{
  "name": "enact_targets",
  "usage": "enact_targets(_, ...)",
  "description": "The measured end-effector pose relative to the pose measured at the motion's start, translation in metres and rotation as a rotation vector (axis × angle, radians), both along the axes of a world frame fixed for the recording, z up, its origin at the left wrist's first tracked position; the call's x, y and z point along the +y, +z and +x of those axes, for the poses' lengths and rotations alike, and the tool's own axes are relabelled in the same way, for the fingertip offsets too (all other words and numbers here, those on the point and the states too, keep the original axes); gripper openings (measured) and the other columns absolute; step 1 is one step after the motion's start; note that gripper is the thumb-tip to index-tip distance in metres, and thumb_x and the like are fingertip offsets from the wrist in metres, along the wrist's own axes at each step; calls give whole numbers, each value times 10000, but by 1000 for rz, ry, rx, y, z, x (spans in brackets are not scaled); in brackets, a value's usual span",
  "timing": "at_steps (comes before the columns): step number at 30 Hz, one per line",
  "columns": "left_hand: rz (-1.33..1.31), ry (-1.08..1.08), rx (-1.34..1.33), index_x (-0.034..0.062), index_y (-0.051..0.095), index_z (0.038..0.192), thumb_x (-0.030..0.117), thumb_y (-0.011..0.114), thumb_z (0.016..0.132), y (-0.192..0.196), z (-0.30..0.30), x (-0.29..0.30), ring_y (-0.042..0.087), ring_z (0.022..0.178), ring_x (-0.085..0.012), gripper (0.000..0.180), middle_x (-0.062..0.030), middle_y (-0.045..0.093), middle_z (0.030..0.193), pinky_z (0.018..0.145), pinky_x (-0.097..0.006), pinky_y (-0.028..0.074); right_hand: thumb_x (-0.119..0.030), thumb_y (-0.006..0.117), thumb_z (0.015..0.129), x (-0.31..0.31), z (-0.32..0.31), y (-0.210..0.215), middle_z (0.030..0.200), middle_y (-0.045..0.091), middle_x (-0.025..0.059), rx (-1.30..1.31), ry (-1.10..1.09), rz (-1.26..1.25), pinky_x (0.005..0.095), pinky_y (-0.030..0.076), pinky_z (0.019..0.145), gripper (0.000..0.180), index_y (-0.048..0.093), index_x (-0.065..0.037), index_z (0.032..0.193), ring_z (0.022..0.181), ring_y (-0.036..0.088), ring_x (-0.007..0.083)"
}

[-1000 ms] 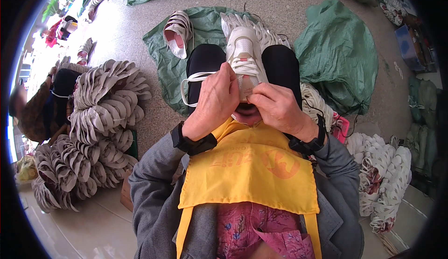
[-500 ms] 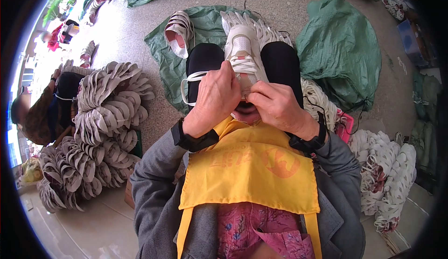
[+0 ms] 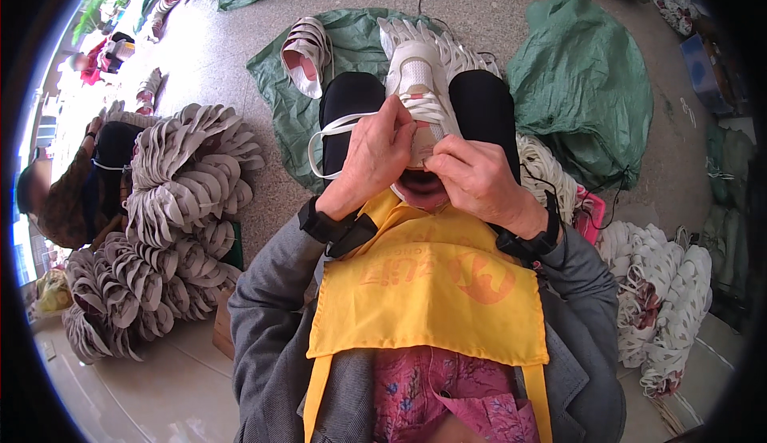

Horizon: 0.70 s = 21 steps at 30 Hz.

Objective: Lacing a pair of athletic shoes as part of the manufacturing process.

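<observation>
A white-and-beige sneaker upper [image 3: 417,73] lies between my knees, toe pointing away and its ankle opening toward me. White shoelace crosses its upper rows, and a loose loop of the shoelace [image 3: 313,152] hangs out to the left. My left hand [image 3: 369,149] is closed in a pinch on the lace at the shoe's left side. Opposite it, my right hand [image 3: 481,178] pinches the sneaker's right edge near the tongue; whether lace is also in those fingertips is hidden. The pinkish tongue shows between both hands.
Stacked grey shoe uppers [image 3: 188,175] are piled at left, beside a seated person [image 3: 76,183]. A single upper [image 3: 306,55] rests on a green sheet [image 3: 272,63]. At right are a green sack [image 3: 579,83], white laced uppers [image 3: 667,299] and a pink container [image 3: 590,215].
My left hand has shifted slightly up and the lace loop has stretched out a little more from it. My right fingertips have moved slightly, and more of the tongue shows.
</observation>
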<state>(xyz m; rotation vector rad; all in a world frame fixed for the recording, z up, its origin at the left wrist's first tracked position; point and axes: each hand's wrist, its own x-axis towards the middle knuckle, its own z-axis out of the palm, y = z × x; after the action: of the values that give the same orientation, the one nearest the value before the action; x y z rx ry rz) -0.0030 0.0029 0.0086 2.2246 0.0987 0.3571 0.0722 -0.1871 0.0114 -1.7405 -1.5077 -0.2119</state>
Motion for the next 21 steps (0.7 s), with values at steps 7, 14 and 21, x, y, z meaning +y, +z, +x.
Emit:
enact_targets(7,-178,-74,108,-11,574,981,19,613,898,5,-3,10,677,726,-403,96,-184,679,782,656,-451,515,10,735,782,-4,0,0,893,634,60,129,-61,5,362,561,648,144,686,-56,901,746,688,275)
enact_targets(14,-22,43,-53,-7,568,969,9,600,871,-14,4,-10,667,756,-440,105,-209,687,813,686,-498,514,11,735,790,-2,-2,-1,882,639,61,98,-76,4,361,558,645,127,682,-49,889,743,689,277)
enact_targets(21,-114,125,42,12,589,923,51,647,872,-10,5,-9,686,771,-450,87,-228,688,778,705,-507,523,45,693,803,-5,2,14,879,622,108,328,-63,-118,412,552,673,153,669,-39,929,762,662,323)
